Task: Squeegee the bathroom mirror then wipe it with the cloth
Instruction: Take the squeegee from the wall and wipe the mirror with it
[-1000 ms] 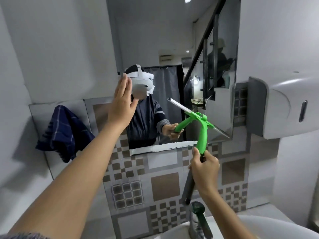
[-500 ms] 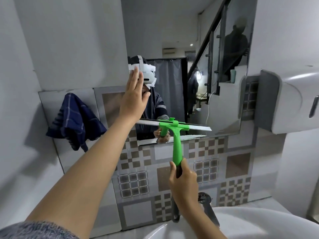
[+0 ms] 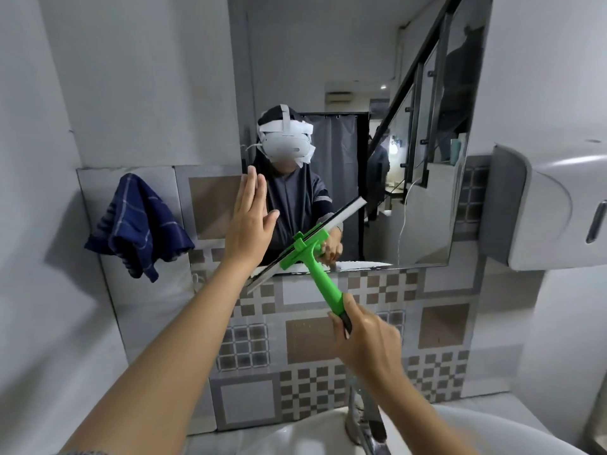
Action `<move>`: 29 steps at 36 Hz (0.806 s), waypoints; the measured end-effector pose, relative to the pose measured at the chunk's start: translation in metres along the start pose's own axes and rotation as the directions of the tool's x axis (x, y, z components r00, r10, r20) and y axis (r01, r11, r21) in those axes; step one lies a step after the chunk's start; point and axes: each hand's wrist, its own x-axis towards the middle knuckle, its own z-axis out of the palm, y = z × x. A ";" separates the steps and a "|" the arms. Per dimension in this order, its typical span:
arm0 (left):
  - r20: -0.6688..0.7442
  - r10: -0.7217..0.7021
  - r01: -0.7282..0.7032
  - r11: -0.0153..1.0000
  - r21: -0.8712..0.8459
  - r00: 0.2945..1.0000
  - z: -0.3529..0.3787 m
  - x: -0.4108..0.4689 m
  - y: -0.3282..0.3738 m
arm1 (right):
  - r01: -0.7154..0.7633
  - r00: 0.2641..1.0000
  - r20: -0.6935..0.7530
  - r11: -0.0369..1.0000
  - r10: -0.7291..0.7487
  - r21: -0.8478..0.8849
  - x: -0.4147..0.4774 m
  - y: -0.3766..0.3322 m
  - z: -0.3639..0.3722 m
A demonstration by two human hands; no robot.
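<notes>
The bathroom mirror [image 3: 328, 60] hangs on the wall above a tiled band. My right hand [image 3: 368, 336] grips the black end of a green squeegee [image 3: 312, 261]. Its blade is tilted, rising to the right, and lies across the mirror's lower left part and bottom edge. My left hand [image 3: 249, 221] is flat with fingers up, at the mirror's left edge, holding nothing. A dark blue checked cloth [image 3: 138, 224] hangs on the wall to the left of the mirror.
A white sink [image 3: 295, 435] sits below with a chrome tap [image 3: 364, 418] just under my right arm. A grey-white wall dispenser [image 3: 551, 208] juts out at the right of the mirror. Patterned tiles [image 3: 312, 339] cover the wall beneath the mirror.
The squeegee blade has tilted from level to slanting up to the right and sits lower, over the mirror's bottom edge. My left hand has dropped lower along the mirror's left side.
</notes>
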 end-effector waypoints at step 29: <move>-0.068 -0.278 0.276 0.961 -0.024 0.958 0.037 -0.050 0.038 | -0.101 0.994 0.043 0.994 0.103 -0.046 -0.016 0.137 -0.068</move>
